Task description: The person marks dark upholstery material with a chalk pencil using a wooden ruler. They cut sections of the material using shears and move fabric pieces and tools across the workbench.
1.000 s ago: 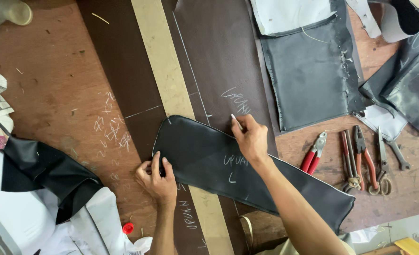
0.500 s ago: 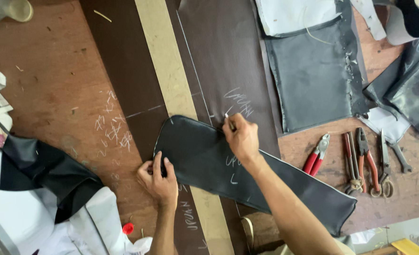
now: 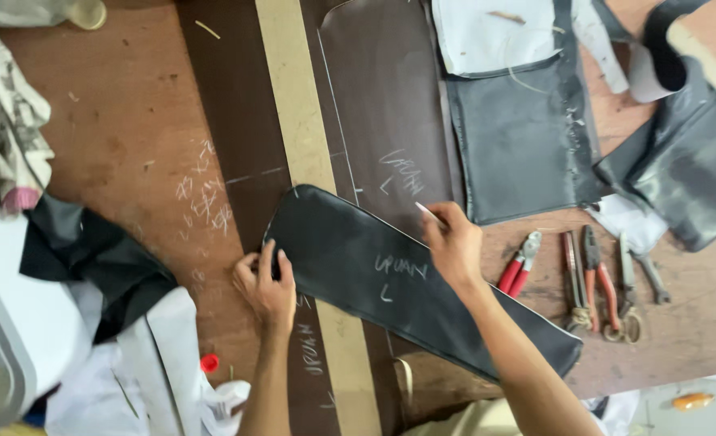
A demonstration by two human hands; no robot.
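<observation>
A long, narrow black leather piece (image 3: 350,254) with rounded left end lies diagonally on a dark brown sheet (image 3: 382,105). My left hand (image 3: 266,282) presses flat on its left end. My right hand (image 3: 453,242) rests on the piece's upper edge and pinches a small white chalk (image 3: 427,212), its tip at the edge where the piece meets the brown sheet. Chalk marks show on both the black piece and the brown sheet.
A tan strip (image 3: 301,137) runs up the table. Red-handled pliers (image 3: 519,265) and several other hand tools (image 3: 604,278) lie to the right. Black leather pieces (image 3: 519,137) sit at the upper right, black and white fabric (image 3: 92,274) at the left, a red cap (image 3: 209,362) below.
My right hand slid left along the upper edge of the black piece, then back to the right with the chalk. My left hand has stayed pressed on the left end.
</observation>
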